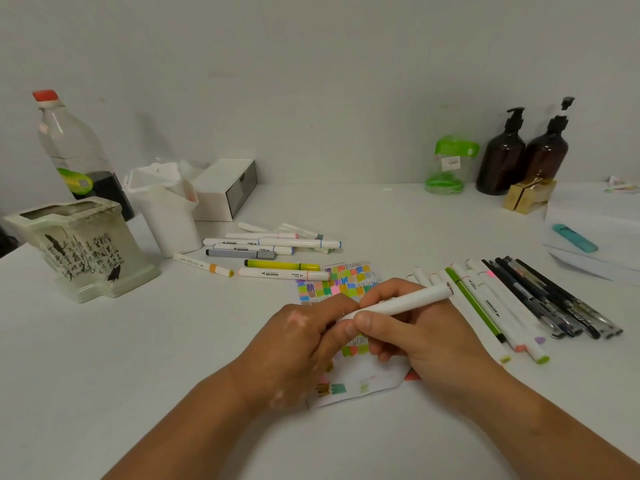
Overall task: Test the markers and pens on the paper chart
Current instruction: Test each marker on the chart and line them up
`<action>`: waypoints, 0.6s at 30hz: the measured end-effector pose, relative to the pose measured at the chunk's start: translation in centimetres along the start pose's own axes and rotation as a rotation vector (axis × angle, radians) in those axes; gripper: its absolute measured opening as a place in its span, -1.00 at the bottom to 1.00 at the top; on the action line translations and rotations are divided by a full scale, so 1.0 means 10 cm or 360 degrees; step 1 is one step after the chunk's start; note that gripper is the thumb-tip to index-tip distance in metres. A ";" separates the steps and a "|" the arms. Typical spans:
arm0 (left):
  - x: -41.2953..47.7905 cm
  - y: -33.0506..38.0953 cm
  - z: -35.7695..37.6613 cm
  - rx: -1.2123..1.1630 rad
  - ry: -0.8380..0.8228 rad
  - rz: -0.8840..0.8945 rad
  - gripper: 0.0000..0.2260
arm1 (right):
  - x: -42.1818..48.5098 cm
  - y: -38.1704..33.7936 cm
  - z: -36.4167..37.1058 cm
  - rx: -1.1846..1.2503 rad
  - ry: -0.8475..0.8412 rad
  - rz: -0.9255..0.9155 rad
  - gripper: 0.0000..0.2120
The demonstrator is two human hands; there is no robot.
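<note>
Your right hand [426, 336] grips the barrel of a white marker [408, 299], which slants up toward 2 o'clock. Your left hand [298, 337] curls its fingers round the marker's lower end. Both hands sit over the paper chart [339, 282], which lies on the table [138, 341] with coloured swatches showing at 12 o'clock of your knuckles. A loose pile of markers [273, 244] lies at 11 o'clock, and a row of markers and pens [519, 299] at 3 o'clock.
</note>
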State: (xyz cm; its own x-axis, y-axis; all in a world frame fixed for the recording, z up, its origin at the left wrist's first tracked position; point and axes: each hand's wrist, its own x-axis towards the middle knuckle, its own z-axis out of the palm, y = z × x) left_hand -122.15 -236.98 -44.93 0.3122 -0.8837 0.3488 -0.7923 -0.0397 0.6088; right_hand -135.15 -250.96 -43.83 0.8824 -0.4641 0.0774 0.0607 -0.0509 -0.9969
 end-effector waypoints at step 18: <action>-0.05 -0.26 -0.24 0.0378 -0.0505 -0.0457 -0.35 | -0.04 0.16 0.07 -0.0533 -0.0008 0.0166 -0.85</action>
State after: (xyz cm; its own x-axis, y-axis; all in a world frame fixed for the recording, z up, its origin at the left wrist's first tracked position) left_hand -118.99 -235.30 -45.01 0.3898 -0.9185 -0.0661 -0.8068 -0.3752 0.4563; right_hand -135.06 -250.27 -45.44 0.8781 -0.4778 -0.0253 -0.1854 -0.2911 -0.9385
